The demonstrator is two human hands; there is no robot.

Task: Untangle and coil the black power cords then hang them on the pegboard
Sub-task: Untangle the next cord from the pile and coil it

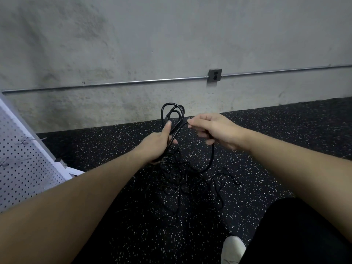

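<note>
Right, mid-coil: the left hand (159,144) is curled round a bundle of black loops, the coil (172,113), which stands up above its thumb, just in front of the wall (133,44). The right hand (211,128), beside the coil on its right, pinches the running length of the power cord (210,161) between thumb and fingertips, fingers folded over it. From that pinch the cord drops down and curves back under the coil into the tangled pile (182,180) on the speckled floor (106,147), directly below the coil. The pegboard (24,168) leans well to the left of the coil, hooks visible on it. To do this step well, I'd say feed each new loop at the same size as those already held, let the cord slide through the right hand so twists run out, and lay each loop flat against the last. Pulling hard looks risky: the pile below could tighten into knots, so lift slack gently and shake snags free first.
</note>
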